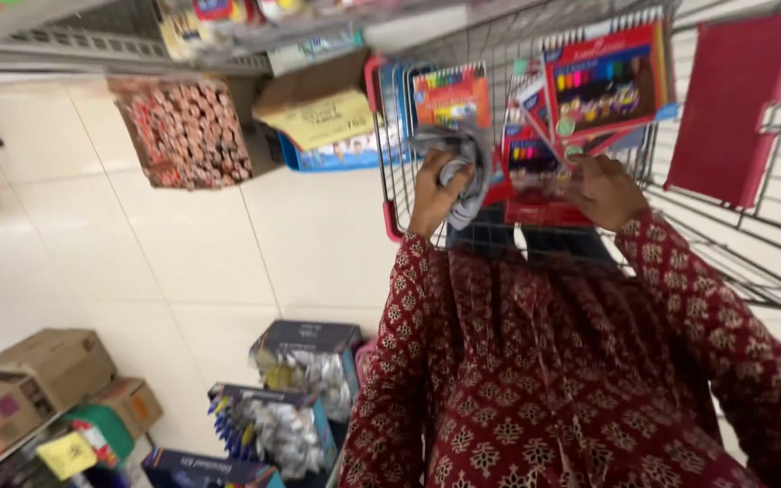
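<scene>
I am looking down over a dark red patterned sleeve and dress toward a wire shopping cart [752, 244] that is filling the frame from twelve to three o'clock. My left hand [433, 194] is sitting at about twelve o'clock, fingers curled tightly around a bunched grey cloth [467, 172], which is hanging against the cart's near end beside its red corner trim. My right hand [603, 190] is lying at about one o'clock, just right of the left, and is gripping the lower edge of a red pack of colouring pens [535, 176] that is standing inside the cart; I cannot tell how far the fingers are wrapping behind it. Above that hand, a larger red box of coloured markers [606, 81] is leaning tilted in the cart, and a smaller orange box of coloured pencils [452, 95] is standing at its left, just above the grey cloth. A flat red panel [734, 99] is hanging on the cart's wire side at two o'clock.

Beyond the cart, at ten o'clock, a bundle of reddish pencils [187, 131] is lying by the shelf edge, with a brown carton [314, 104] beside it. At seven o'clock, open boxes of silver-wrapped packs [305, 366] are resting on the pale tiled floor [137, 244], with cardboard boxes [51, 361] at eight o'clock.
</scene>
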